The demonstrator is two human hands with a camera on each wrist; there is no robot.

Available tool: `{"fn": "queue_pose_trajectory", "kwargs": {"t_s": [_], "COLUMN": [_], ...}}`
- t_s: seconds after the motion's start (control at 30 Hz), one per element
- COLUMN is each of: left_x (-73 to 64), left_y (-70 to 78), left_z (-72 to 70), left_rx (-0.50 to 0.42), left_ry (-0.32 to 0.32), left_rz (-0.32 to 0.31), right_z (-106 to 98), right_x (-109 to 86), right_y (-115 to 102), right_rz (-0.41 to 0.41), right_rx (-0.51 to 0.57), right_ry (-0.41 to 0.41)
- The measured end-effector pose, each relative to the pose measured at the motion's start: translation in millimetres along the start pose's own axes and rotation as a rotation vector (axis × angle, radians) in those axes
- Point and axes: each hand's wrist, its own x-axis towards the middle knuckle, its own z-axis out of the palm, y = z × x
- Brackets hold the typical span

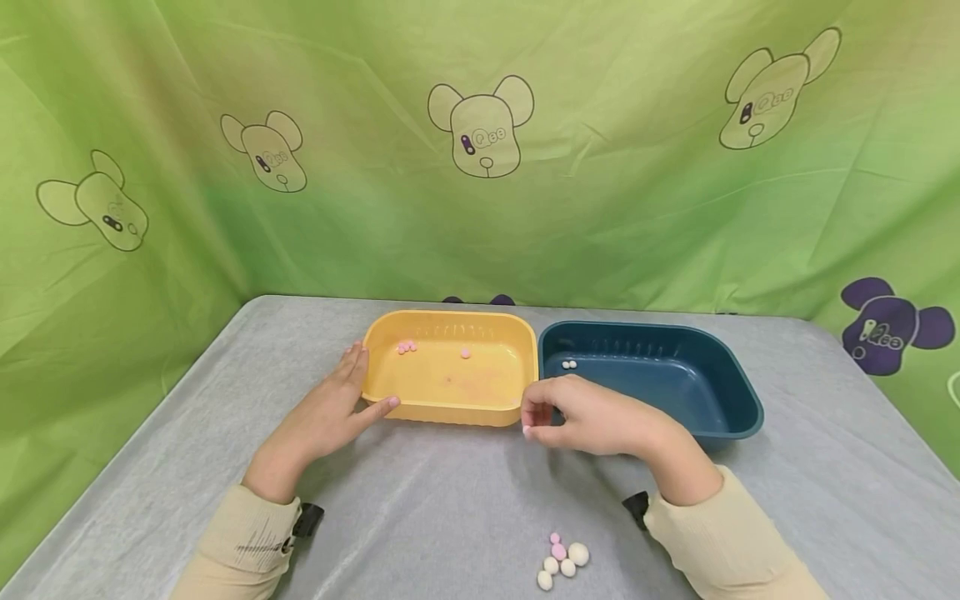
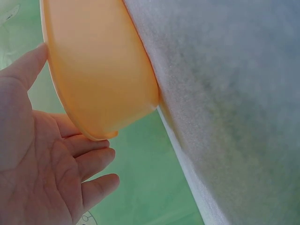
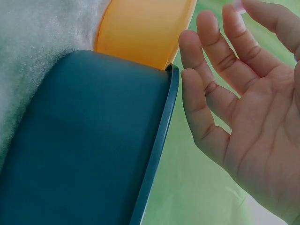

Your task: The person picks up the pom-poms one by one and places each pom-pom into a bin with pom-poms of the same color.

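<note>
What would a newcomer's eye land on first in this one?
Probably the yellow tub and, to its right, the dark blue tub, before a green curtain printed with cartoon heads. Next, the right hand near where the tubs meet, pinching a tiny pink piece. A cluster of white and pink balls lies low in the head view.

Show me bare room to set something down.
Bare table lies left of the left hand and yellow tub, and right of the blue tub. Crowded: where the tubs meet by the right hand, and around the loose balls.
</note>
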Motion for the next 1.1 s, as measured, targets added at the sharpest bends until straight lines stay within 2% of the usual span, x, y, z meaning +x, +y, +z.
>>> {"fn": "queue_pose_trajectory", "kwargs": {"t_s": [0.43, 0.7, 1.1], "left_x": [-0.3, 0.2, -0.6], "left_y": [0.5, 0.8, 0.3], "left_z": [-0.7, -1.3, -0.6], "left_rx": [-0.001, -0.004, -0.007], "left_ry": [-0.009, -0.002, -0.006], "left_rz": [-0.002, 0.003, -0.003], "right_z": [-4, -8, -13], "right_x": [11.2, 16.0, 31.5], "right_y": [7, 9, 18], "right_rz": [0.015, 0.048, 0.052], "right_rx": [0.019, 0.023, 0.036], "right_ry": [0.023, 0.085, 0.115]}}
